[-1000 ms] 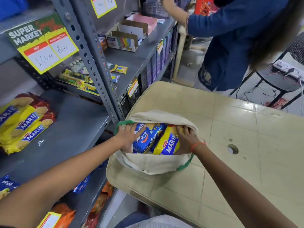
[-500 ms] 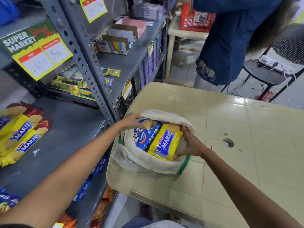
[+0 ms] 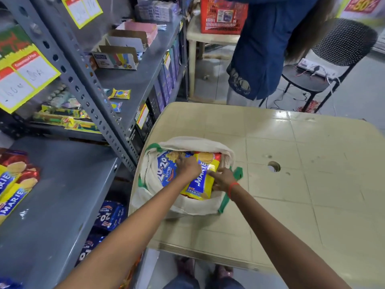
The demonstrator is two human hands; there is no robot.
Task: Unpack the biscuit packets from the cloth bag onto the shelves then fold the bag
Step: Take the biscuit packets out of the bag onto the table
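The cream cloth bag with green handles (image 3: 158, 197) lay open on the beige tiled plastic surface (image 3: 291, 184), at its left edge beside the grey metal shelves (image 3: 62, 195). Inside it, a yellow Marie biscuit packet (image 3: 200, 184) and a blue 20-20 butter biscuit packet (image 3: 165, 170) lay side by side, their long axes running from the person toward the far rim, biscuit pictures at the far end. The left hand (image 3: 188, 165) rested curled on top, over the seam between the two packets; the right hand (image 3: 224, 178) pressed the yellow packet's right edge, forefinger stretched along it (whether either truly gripped, I could not tell). Half a second earlier the left hand had been on the bag's left rim; it had since moved in onto the packets. More yellow Marie packets (image 3: 14, 190) lay on the shelf at left. Beyond the surface stood another person in a dark blue top (image 3: 260, 49), a black mesh chair (image 3: 333, 65) and a red plastic basket (image 3: 224, 15).
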